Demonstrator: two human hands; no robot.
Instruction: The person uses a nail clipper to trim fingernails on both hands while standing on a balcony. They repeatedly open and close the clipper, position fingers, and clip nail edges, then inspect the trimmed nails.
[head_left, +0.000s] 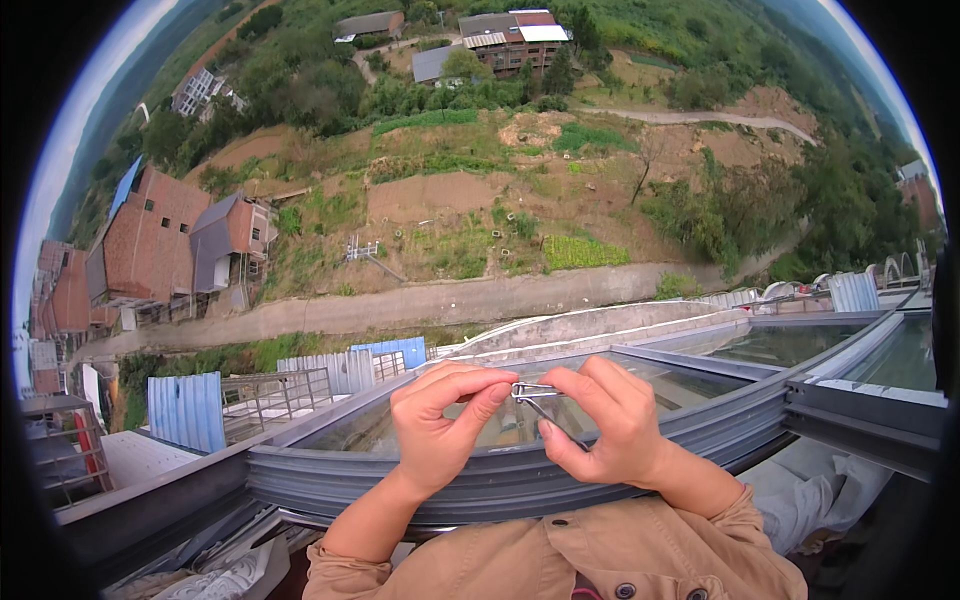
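Note:
My right hand (611, 420) holds a small metal nail clipper (534, 390), its forefinger on the upper arm and its thumb near the lever, which angles down to the right. Just to the left, my left hand (450, 416) has its thumb and forefinger tips close together at the clipper's jaw end. Whether those fingertips pinch the clipper or only meet its jaws, I cannot tell. Both hands are above the grey metal window frame (450, 480), in front of a glass pane (660, 379). The tan jacket sleeves end near my forearms.
Beyond the frame lie a low concrete wall (600, 330), blue corrugated sheets (186, 411) and metal railings (277, 401) far below. A road (390, 311), terraced plots and brick buildings (154, 240) spread out further off. Pale fabric (814, 487) lies at the lower right.

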